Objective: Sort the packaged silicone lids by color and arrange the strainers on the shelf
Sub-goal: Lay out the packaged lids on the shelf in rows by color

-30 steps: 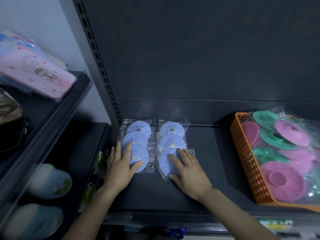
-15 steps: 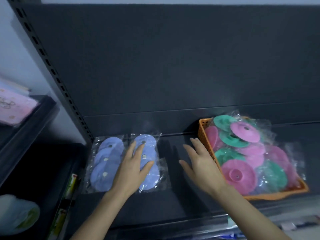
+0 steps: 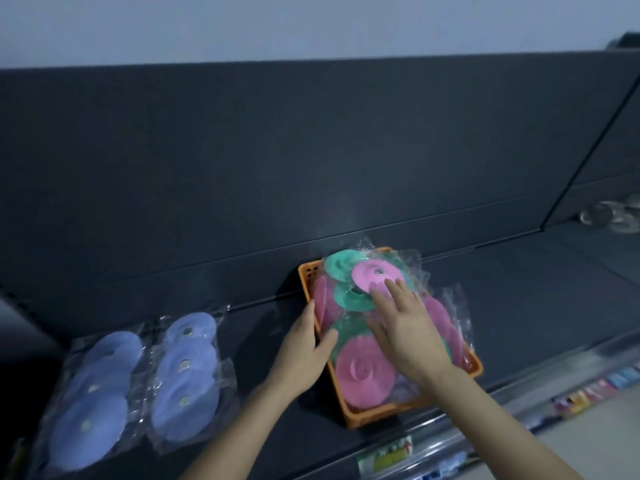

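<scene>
Two blue packs [image 3: 138,386] lay flat on the shelf [image 3: 519,306] at left, side by side. Our left hand [image 3: 301,355] cupped the basket [image 3: 367,415] wall, thumb hooked over the rim. Our right hand [image 3: 405,323] lay spread, gripping nothing, on the pink lids [image 3: 363,372] and green lids [image 3: 349,296] heaped inside. We judged them light, floppy and slick in their crinkly film, best pinched at a bag's edge. The price strip [image 3: 384,455] held tags too blurred to read.
</scene>
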`<state>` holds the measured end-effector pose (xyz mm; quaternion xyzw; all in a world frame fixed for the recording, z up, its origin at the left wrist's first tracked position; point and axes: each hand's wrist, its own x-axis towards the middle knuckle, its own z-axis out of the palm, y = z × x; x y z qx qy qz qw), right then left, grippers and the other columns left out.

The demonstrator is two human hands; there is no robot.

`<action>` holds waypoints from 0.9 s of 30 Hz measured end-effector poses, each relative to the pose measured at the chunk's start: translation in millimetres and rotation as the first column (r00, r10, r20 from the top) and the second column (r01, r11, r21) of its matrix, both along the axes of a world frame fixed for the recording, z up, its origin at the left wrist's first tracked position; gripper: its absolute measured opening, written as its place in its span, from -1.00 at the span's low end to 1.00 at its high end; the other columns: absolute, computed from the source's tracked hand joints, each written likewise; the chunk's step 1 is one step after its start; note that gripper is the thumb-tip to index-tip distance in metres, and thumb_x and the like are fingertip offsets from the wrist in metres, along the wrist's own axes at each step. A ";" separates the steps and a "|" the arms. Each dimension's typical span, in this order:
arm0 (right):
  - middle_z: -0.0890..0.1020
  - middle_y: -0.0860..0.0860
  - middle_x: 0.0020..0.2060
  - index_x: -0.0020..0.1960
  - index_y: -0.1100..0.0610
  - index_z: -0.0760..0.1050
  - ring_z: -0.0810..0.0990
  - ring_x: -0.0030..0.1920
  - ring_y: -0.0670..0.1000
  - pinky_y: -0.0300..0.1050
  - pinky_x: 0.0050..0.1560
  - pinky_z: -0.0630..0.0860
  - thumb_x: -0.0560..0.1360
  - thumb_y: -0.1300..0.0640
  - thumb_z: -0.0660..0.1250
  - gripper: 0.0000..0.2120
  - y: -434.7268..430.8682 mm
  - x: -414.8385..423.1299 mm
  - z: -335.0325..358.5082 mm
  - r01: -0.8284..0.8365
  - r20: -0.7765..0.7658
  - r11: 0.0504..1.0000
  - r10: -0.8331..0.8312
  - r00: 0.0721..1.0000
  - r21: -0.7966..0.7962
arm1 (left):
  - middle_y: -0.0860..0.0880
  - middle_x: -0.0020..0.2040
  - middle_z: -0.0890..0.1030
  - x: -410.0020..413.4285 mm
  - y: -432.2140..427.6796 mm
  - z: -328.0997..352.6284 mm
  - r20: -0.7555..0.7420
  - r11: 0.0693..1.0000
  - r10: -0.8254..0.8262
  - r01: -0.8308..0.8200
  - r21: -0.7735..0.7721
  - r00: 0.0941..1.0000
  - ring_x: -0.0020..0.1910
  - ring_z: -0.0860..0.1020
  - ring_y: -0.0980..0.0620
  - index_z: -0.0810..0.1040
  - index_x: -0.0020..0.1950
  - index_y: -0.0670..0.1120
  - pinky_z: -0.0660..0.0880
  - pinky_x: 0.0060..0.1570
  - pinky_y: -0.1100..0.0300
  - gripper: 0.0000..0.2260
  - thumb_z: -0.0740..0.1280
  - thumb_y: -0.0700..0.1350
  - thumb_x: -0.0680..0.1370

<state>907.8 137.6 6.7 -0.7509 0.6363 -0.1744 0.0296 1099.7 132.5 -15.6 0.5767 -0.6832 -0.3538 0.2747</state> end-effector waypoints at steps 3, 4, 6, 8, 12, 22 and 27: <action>0.03 0.10 0.54 0.51 -0.08 0.06 -0.09 0.53 0.15 0.12 0.48 -0.10 0.53 -0.28 0.08 -0.38 -11.4 -30.3 -6.0 0.037 -0.084 0.994 -0.029 0.996 0.100 | -0.04 0.53 0.16 -27.4 -2.1 -3.0 0.036 0.999 0.047 -0.047 0.000 0.998 0.40 0.31 0.04 -0.06 0.56 0.00 0.34 0.27 0.23 -0.37 0.22 -0.05 0.59; 0.02 0.09 0.54 0.52 -0.11 0.03 -0.11 0.53 0.16 0.13 0.48 -0.12 0.51 -0.32 0.06 -0.35 -14.5 -37.9 -9.1 0.040 -0.098 0.992 -0.028 0.995 0.123 | -0.08 0.53 0.13 -34.5 -1.7 -4.0 0.077 0.997 0.083 -0.083 0.002 0.994 0.37 0.37 -0.03 -0.08 0.56 -0.01 0.42 0.23 0.16 -0.38 0.20 -0.08 0.60; 0.03 0.09 0.54 0.52 -0.12 -0.01 -0.11 0.53 0.17 0.13 0.48 -0.14 0.49 -0.36 0.01 -0.32 -18.7 -49.5 -15.2 0.031 -0.124 0.991 -0.015 0.992 0.132 | -0.12 0.52 0.12 -46.7 -1.3 -4.6 0.141 0.991 0.136 -0.136 -0.006 0.981 0.27 0.46 -0.09 -0.10 0.56 -0.01 0.51 0.13 0.09 -0.38 0.18 -0.11 0.60; 0.05 0.08 0.54 0.52 -0.12 -0.03 -0.10 0.53 0.17 0.14 0.48 -0.14 0.48 -0.37 -0.05 -0.32 -22.1 -59.7 -20.2 0.021 -0.142 0.993 -0.003 0.990 0.120 | -0.14 0.50 0.14 -58.5 -2.3 -4.0 0.168 0.988 0.154 -0.154 -0.015 0.974 0.20 0.51 -0.09 -0.09 0.56 0.01 0.55 0.06 0.07 -0.39 0.18 -0.12 0.61; 0.07 0.07 0.53 0.53 -0.10 -0.06 -0.07 0.53 0.16 0.11 0.48 -0.18 0.50 -0.36 -0.09 -0.32 -29.3 -86.4 -24.7 0.005 -0.165 0.993 0.014 0.986 0.114 | -0.16 0.46 0.16 -85.7 -6.2 -4.9 0.157 0.985 0.171 -0.171 -0.014 0.973 0.09 0.55 -0.06 -0.10 0.55 0.04 0.58 0.00 0.07 -0.39 0.17 -0.13 0.61; 0.07 0.05 0.54 0.53 -0.12 -0.12 -0.04 0.53 0.13 0.01 0.44 -0.27 0.50 -0.40 -0.15 -0.31 -46.7 -150.7 -28.7 -0.010 -0.193 0.995 0.030 0.981 0.102 | -0.15 0.46 0.18 -138.3 -19.7 -8.1 0.125 0.991 0.137 -0.136 -0.015 0.983 0.14 0.53 -0.07 -0.02 0.55 0.05 0.53 0.01 0.19 -0.39 0.21 -0.15 0.58; 0.11 0.05 0.53 0.53 -0.13 -0.07 0.00 0.53 0.11 0.01 0.46 -0.21 0.47 -0.43 -0.13 -0.28 -52.6 -171.7 -29.0 0.003 -0.182 0.995 0.015 0.983 0.101 | -0.13 0.41 0.23 -156.3 -26.7 -7.2 0.146 0.990 0.140 -0.140 -0.007 0.979 0.06 0.55 -0.10 0.03 0.52 0.08 0.48 -0.15 0.19 -0.40 0.23 -0.13 0.56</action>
